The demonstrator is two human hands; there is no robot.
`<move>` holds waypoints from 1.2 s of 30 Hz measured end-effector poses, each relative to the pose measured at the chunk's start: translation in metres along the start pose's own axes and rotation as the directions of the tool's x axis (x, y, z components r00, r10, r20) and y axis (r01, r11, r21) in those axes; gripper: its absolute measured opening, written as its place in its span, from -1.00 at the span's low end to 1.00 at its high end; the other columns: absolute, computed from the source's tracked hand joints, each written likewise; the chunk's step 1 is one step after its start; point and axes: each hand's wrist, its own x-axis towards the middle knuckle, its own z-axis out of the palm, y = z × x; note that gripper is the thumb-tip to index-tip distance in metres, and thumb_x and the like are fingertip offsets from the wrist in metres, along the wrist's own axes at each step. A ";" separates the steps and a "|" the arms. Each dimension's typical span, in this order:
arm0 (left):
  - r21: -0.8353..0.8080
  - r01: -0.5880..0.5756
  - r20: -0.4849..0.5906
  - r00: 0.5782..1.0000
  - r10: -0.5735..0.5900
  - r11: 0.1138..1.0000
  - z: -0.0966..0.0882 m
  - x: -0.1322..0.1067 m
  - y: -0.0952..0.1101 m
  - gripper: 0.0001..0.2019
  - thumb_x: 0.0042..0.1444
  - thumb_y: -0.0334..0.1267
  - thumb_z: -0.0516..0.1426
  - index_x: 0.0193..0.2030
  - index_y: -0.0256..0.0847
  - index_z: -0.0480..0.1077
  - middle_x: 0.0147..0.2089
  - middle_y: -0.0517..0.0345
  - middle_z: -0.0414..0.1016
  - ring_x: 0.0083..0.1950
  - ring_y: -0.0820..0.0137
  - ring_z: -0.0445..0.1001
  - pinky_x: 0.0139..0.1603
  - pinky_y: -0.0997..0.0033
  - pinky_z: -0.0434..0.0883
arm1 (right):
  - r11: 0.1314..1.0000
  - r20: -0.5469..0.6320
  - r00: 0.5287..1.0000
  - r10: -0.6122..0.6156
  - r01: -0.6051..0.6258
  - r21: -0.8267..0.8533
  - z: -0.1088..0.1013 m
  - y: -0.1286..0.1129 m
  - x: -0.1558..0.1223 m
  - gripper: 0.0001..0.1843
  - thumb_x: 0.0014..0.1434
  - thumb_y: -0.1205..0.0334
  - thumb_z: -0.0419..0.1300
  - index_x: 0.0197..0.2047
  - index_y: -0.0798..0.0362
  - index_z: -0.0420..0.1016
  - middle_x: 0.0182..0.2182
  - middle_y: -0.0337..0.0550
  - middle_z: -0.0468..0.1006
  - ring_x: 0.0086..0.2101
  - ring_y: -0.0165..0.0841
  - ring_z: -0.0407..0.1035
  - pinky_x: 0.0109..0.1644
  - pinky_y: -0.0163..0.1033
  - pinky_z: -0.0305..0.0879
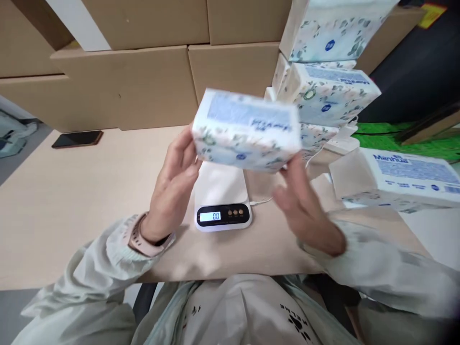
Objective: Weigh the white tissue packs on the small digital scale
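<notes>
A floral white-and-blue tissue pack (247,132) is held up above a white digital scale (221,189). My left hand (170,191) grips its left end, with a wristwatch on that wrist. At the lower right corner, my right hand (302,201) holds the pack too; this hand is slightly blurred. The scale's lit display (210,216) reads 0.0, and the pack hides the far part of its plate. A thin white cable (261,202) runs from the scale's right side.
Similar tissue packs (330,96) are stacked at the back right. Another pack (398,177) lies at the right table edge. Cardboard boxes (125,88) line the back, and a phone (77,139) lies on the table (89,201) at the far left.
</notes>
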 end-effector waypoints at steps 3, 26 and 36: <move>0.047 0.076 -0.129 0.989 -0.069 0.996 -0.031 -0.033 -0.027 -0.49 0.32 -0.09 0.34 0.39 0.09 0.44 0.58 0.19 0.28 0.67 0.08 0.14 0.70 -0.04 0.18 | 0.997 0.117 0.991 0.061 -0.055 -0.052 0.024 0.031 -0.005 -0.05 0.49 -0.06 0.13 0.68 -0.29 -0.40 0.67 -0.18 -0.17 0.61 -0.05 -0.12 0.70 0.33 -0.17; 0.236 0.118 -0.563 0.826 0.037 0.965 -0.074 -0.065 -0.074 -0.78 0.34 -0.13 0.21 -0.07 -0.22 0.60 0.03 -0.04 0.70 -0.01 0.30 0.69 0.15 0.25 0.58 | 0.979 -0.257 0.966 -0.001 -0.052 -0.198 0.019 0.090 -0.033 -0.45 0.52 -0.07 -0.01 0.47 -0.18 0.39 0.37 -0.10 0.50 0.37 -0.04 0.35 0.48 0.28 0.23; 0.199 0.142 -0.565 0.825 -0.005 0.970 -0.074 -0.066 -0.074 -0.78 0.34 -0.09 0.24 -0.08 -0.20 0.60 0.03 -0.03 0.69 -0.04 0.33 0.68 0.08 0.32 0.57 | 0.980 -0.306 0.952 0.010 -0.070 -0.184 0.020 0.087 -0.032 -0.51 0.52 -0.06 0.00 0.35 -0.15 0.52 0.17 -0.10 0.64 0.24 -0.09 0.45 0.39 0.17 0.31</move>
